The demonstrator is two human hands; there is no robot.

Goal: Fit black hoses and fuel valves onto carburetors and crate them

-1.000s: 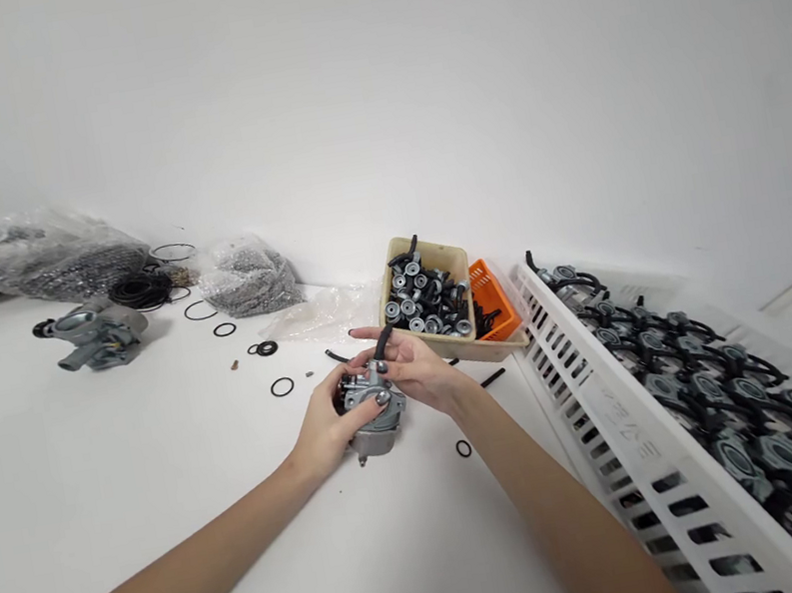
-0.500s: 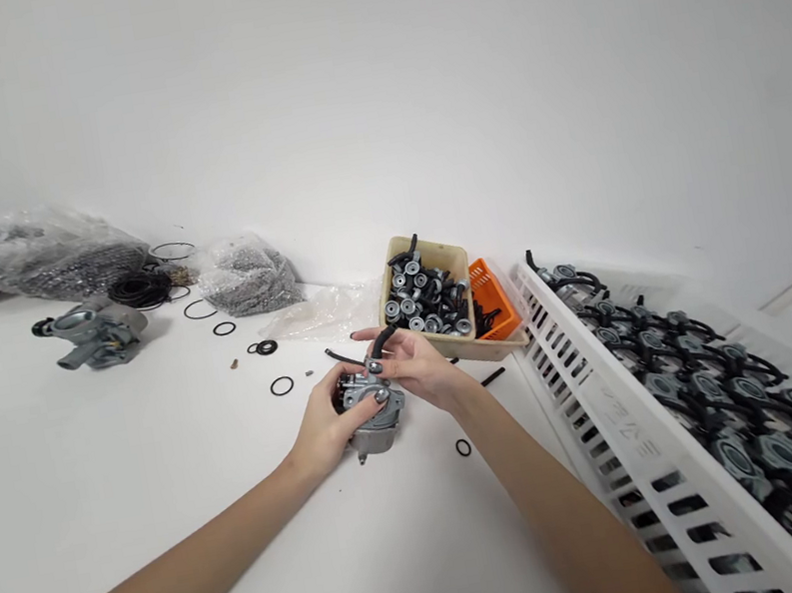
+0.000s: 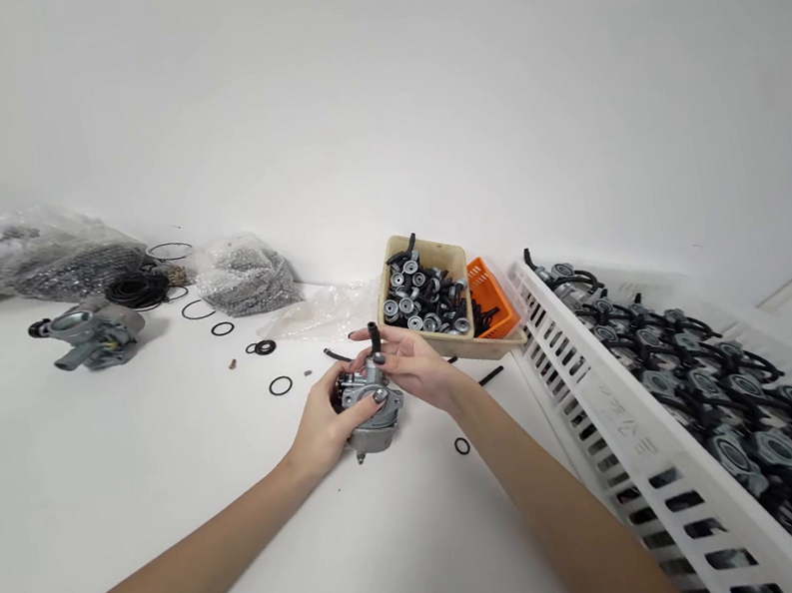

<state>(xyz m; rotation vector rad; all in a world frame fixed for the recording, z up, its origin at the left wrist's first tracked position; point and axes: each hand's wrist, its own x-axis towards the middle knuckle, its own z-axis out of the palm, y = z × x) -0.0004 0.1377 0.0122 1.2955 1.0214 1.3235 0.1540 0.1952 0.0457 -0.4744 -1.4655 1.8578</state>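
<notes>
A grey metal carburetor is held just above or on the white table; which of the two I cannot tell. My left hand is closed around its left side, thumb across the front. On top of it sits a metal cap with a black rubber tube pointing up. My right hand pinches this cap between thumb and fingers. A thin black hose sticks out behind the carburetor. The cap's lower edge is partly hidden by my fingers.
Behind my right hand is a cream bin of similar caps, beside an orange basket. A white crate of carburetors stands right. Another carburetor, bubble-wrapped bundles and black O-rings lie left.
The cap has turned in my right fingers: its black tube leaned right before and now points straight up. My left hand keeps its hold on the carburetor.
</notes>
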